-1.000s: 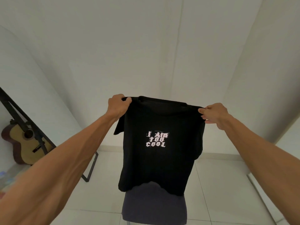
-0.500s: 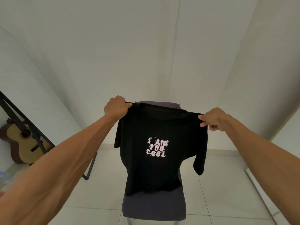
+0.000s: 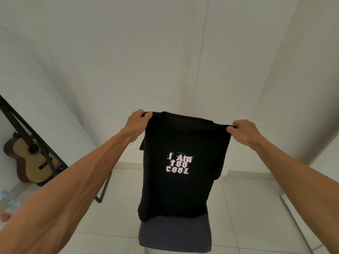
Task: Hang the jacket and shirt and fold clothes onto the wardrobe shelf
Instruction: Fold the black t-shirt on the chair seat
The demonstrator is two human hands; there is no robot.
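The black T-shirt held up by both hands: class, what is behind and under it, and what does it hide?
Below the black T-shirt, held by the left hand and right hand, shows a dark chair seat. The chair's backrest, if any, is covered.

Black t-shirt (image 3: 180, 189) (white print), hanging spread

Both my arms extend forward and upward, bare to the elbow. My left hand (image 3: 136, 121) is closed in a fist on the left shoulder of the black T-shirt (image 3: 180, 189). My right hand (image 3: 243, 132) pinches its right shoulder, knuckles up, level with the left hand.
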